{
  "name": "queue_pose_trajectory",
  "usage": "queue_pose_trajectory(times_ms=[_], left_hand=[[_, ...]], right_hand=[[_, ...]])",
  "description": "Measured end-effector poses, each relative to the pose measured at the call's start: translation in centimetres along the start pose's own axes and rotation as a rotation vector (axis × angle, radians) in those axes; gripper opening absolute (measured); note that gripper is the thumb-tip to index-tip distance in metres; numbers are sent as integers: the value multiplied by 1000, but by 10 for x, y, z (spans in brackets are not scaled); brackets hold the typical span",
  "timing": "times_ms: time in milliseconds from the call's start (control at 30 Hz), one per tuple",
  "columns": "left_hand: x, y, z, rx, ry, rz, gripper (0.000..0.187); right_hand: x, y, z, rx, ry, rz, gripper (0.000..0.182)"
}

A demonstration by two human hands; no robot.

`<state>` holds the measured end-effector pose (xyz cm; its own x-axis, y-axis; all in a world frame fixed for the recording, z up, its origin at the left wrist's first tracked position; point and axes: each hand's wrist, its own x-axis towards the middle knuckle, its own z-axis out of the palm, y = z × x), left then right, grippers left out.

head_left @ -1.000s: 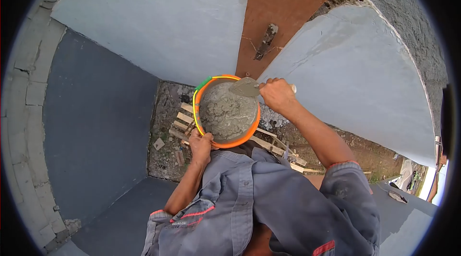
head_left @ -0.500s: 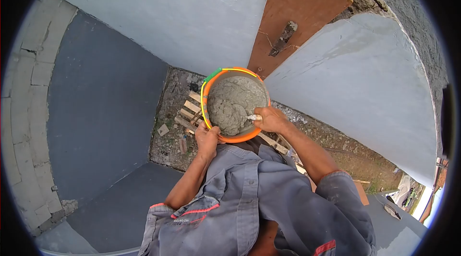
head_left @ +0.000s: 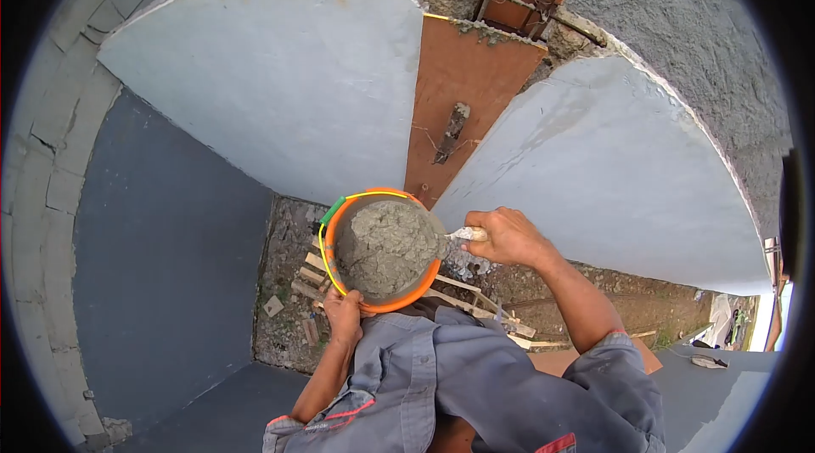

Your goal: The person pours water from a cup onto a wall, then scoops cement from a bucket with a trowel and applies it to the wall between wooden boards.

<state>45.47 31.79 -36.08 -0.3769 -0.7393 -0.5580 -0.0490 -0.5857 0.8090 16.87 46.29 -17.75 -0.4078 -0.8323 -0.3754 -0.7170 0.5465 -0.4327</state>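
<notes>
A: State the position of the bucket and the hands.

B: The orange bucket [head_left: 399,305] is in front of the grey work shirt [head_left: 509,360], mouth upward, with wet mortar [head_left: 386,245] inside. The left hand [head_left: 344,317] grasps the near-left part of the rim. The right hand [head_left: 511,236] is closed around the handle of a trowel [head_left: 469,234], at the right side of the rim.

A: Where is the blade?

B: Beside the right rim, seen nearly edge-on. Its mortar load cannot be determined.

A: List the likely faults and causes.

B: Fault one: bucket tilt. Probable cause: one hand steadies one side, so trowel pressure on the opposite wall could turn it. Any support beneath is hidden. Fault two: spillage. Probable cause: a loaded blade striking the rim or tipping outside it, dropping mortar onto the wooden slats [head_left: 311,275] or ground [head_left: 611,304]. Fault three: snagging. Probable cause: the yellow bail [head_left: 322,249] lies along the left rim, near the left fingers.
</notes>
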Motion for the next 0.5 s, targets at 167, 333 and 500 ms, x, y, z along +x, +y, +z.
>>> queue_pose_trajectory(times_ms=[167,333,500], left_hand=[[3,3,-1,5,-24,1,9],[6,-7,-5,-1,17,3,10],[3,-1,-5,63,17,-1,13]], right_hand=[[-48,-29,-140,-70,176,-32,28],[-45,-7,-254,-180,381,-107,28],[9,16,-310,-38,325,135,22]])
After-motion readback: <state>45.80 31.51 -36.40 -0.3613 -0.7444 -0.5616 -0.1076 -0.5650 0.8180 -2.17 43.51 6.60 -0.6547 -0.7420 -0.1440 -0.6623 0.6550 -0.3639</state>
